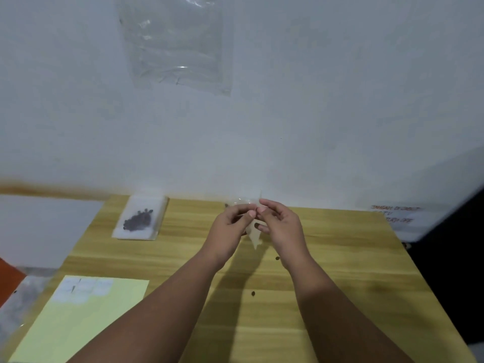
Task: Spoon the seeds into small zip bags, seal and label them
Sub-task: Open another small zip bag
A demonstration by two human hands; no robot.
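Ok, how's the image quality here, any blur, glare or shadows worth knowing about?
Head view: soft overall, the far edge of the table smeared, the red writing on the wall note unreadable; glare streaks on the plastic sheet up top; the small zip bag pinched by the left hand and right hand barely shows; their shadow falls on the table; wide-angle bending at the frame edges.

Two bare forearms, uncovered to the frame's lower edge, end in the left hand (230, 229) and right hand (282, 229), nails short.

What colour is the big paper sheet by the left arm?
The paper sheet is pale yellow, seen best in the head view.
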